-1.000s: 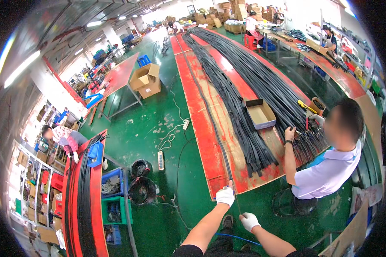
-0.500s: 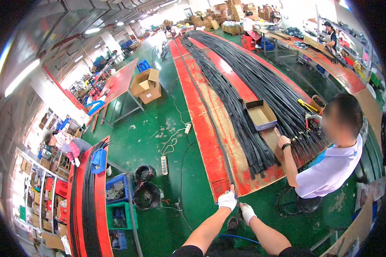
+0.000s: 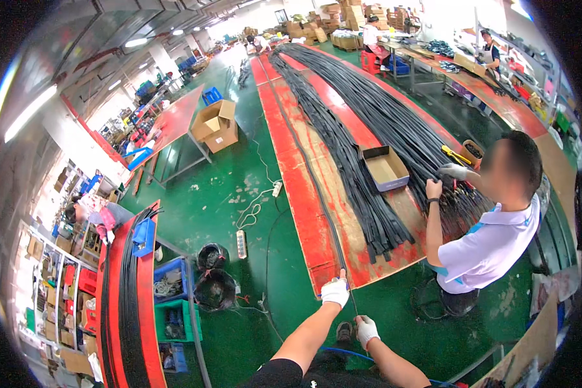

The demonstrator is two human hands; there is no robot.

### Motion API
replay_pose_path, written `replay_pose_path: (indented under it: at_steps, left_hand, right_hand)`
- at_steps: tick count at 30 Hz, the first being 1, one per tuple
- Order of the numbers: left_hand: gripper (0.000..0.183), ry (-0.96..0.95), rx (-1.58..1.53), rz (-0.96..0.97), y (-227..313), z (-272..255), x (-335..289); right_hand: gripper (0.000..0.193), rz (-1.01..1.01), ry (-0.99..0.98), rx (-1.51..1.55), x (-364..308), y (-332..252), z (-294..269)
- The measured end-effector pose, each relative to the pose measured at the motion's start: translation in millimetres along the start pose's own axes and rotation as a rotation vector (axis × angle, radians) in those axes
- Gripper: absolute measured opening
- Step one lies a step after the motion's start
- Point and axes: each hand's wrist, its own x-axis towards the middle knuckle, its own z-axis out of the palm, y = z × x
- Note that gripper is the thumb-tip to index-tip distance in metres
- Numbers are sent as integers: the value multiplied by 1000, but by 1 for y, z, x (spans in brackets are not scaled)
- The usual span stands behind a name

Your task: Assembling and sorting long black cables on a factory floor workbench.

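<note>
My left hand (image 3: 335, 291), in a white glove, is closed at the near corner of the long red table (image 3: 294, 213). It grips a long thin black cable (image 3: 326, 223) that runs along the table's left side toward the far end. Lower and to the right, my right hand (image 3: 367, 330), also gloved, is off the table edge with its fingers curled. A short dark length of cable spans from the left hand to the right one, and the right fingers close on it. Its tip is hidden in that hand.
Flat black strips (image 3: 368, 213) and thick cable bundles (image 3: 375, 110) cover the table. An open cardboard box (image 3: 385, 169) sits on them. At the right a co-worker (image 3: 491, 239) handles cable ends. Black buckets (image 3: 215, 290) and a power strip (image 3: 241, 244) are on the floor.
My right hand has moved slightly down and away from the left, and a length of cable now shows between them. The co-worker's gloved hand has shifted left over the cables.
</note>
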Motion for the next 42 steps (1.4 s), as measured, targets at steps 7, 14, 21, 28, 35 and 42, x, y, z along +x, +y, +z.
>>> replay_pose_path:
  at_steps: [7,14,21,28,35,42]
  left_hand:
    - [61,10,-42,-33,7,-5,-12]
    - [62,3,-40,4,10,-15,-11]
    - [66,-41,0,-12,6,-14,-13]
    - [62,-17,34,-22,-1,0,-8]
    - [58,21,56,13,5,7,2]
    - [71,-60,25,25,-3,12,-18]
  right_hand:
    - [29,115,-141,-9,1,-21,-12]
    - [29,28,-94,145,64,-27,2]
    - [36,42,-49,63,76,-28,21]
    - [34,17,-36,-32,51,-41,28]
    - [27,4,15,-10,19,0,2]
    - [29,195,-102,79,-7,-14,-6]
